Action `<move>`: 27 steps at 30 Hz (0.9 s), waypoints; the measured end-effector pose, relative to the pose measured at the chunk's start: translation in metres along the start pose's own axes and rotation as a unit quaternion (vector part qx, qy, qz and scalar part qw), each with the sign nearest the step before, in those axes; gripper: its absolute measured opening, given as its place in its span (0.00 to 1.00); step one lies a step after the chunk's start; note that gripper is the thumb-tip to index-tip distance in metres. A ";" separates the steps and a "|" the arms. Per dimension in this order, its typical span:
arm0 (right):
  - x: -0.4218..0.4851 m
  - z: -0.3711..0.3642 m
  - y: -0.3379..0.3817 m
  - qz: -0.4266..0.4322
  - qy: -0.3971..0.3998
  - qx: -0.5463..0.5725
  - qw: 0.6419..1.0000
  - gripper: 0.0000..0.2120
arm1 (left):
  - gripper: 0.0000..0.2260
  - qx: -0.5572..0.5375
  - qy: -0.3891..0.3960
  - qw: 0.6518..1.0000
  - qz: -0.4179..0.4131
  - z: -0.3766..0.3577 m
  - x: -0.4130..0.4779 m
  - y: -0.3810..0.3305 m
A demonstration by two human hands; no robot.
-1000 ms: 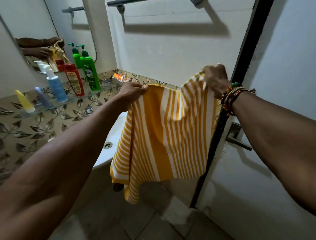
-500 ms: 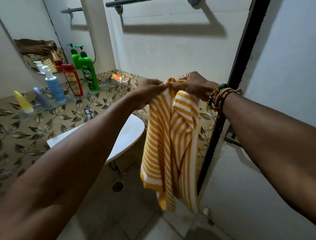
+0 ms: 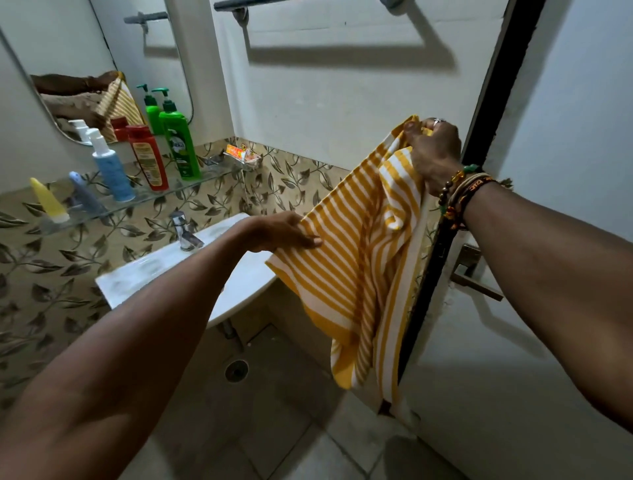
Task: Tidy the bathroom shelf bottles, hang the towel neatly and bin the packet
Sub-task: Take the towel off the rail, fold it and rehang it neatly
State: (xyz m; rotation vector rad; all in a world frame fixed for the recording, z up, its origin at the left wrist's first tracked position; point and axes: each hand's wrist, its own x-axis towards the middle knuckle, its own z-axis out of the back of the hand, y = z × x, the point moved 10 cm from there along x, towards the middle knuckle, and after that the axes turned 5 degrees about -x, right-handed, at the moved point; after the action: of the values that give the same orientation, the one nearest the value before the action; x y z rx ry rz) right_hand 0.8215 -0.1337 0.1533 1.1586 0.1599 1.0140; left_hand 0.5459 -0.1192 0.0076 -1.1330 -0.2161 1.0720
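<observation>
In the middle right of the frame a yellow and white striped towel [image 3: 359, 260] hangs folded between two hands, in front of the dark door edge. The right hand [image 3: 433, 150], upper right, has its fingers curled tight round the bunched top corners of the towel; beaded bracelets [image 3: 462, 192] sit on that wrist. The left hand [image 3: 281, 233], near the centre and lower, pinches the towel's left edge, thumb on top of the cloth and the other fingers hidden beneath it, pulling that side out over the white sink [image 3: 239, 281]. The towel's bottom end hangs free above the floor tiles. At the top centre a grey towel rail [image 3: 239, 4] is fixed to the wall, well above the towel and bare. On the left a glass shelf [image 3: 144, 202] runs under the mirror [image 3: 51, 51]. From left to right it carries a yellow tube [image 3: 48, 202], a blue tube [image 3: 84, 195], a blue bottle [image 3: 111, 171] with a white top, a red bottle [image 3: 149, 157] and a green pump bottle [image 3: 180, 144], the three bottles upright. An orange packet [image 3: 241, 152] lies at the shelf's right end, by the corner of the wall. A chrome tap [image 3: 183, 233] stands on the sink below the shelf. A door handle [image 3: 476, 277] shows at the right.
</observation>
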 end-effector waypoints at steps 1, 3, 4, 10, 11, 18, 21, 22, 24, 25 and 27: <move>0.000 0.003 -0.004 -0.007 -0.008 -0.009 1.000 0.23 | 0.15 0.015 -0.015 1.000 -0.005 0.010 -0.002 0.002; 0.000 0.009 -0.014 -0.028 -0.031 -0.012 0.999 0.22 | 0.16 0.051 -0.053 0.997 -0.022 0.029 -0.005 0.003; -0.001 0.013 -0.018 -0.045 -0.048 -0.007 0.998 0.21 | 0.15 0.060 -0.074 0.995 -0.033 0.038 -0.007 0.003; -0.007 0.023 -0.024 -0.078 -0.108 -0.013 0.991 0.20 | 0.06 0.211 -0.232 0.939 -0.139 0.086 -0.021 -0.003; -0.006 0.024 -0.022 -0.075 -0.111 -0.011 0.991 0.20 | 0.05 0.252 -0.235 0.927 -0.148 0.086 -0.022 -0.003; -0.005 0.027 -0.019 -0.095 -0.141 0.030 0.985 0.20 | 0.03 0.416 -0.209 0.880 -0.093 0.086 -0.024 0.027; -0.004 0.028 -0.020 -0.083 -0.132 0.014 0.988 0.20 | 0.08 0.474 -0.222 0.851 -0.046 0.095 -0.031 0.035; -0.005 0.027 -0.021 -0.078 -0.129 0.007 0.989 0.19 | 0.10 0.502 -0.249 0.828 -0.033 0.099 -0.035 0.031; -0.008 0.025 -0.024 -0.087 -0.134 0.005 0.987 0.19 | 0.17 0.523 -0.325 0.788 -0.007 0.108 -0.045 0.016; -0.010 0.025 -0.026 -0.100 -0.140 0.011 0.985 0.18 | 0.21 0.513 -0.365 0.777 -0.004 0.113 -0.051 0.008; -0.011 0.026 -0.031 -0.117 -0.149 0.023 0.982 0.17 | 0.23 0.472 -0.427 0.770 -0.043 0.121 -0.060 -0.007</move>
State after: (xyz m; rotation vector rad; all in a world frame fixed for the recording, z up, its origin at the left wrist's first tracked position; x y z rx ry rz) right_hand 0.8484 -0.1607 0.1356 1.2876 0.0785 0.6242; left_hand 0.4428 -0.0907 0.0908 0.3277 -0.3710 1.3159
